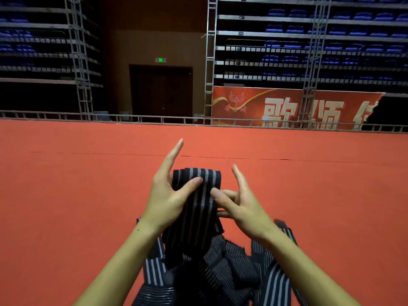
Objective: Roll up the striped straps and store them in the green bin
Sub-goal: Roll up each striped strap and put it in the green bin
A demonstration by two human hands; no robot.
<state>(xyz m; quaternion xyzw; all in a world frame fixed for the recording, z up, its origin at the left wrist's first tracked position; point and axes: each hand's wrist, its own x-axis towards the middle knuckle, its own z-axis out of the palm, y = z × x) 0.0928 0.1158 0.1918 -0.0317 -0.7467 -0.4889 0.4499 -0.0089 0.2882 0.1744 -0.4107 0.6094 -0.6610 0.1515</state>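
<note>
Woven cloth strap (196, 208) (matt, ribbed) over matt red carpet floor (88, 184).

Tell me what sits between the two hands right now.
In the head view, the partly rolled striped strap sits between the left hand and the right hand; both thumbs press on it.

The pile of striped straps (212, 272) runs off the frame's bottom edge; the right hand (240, 206) hides its lower fingers behind the raised strap.
</note>
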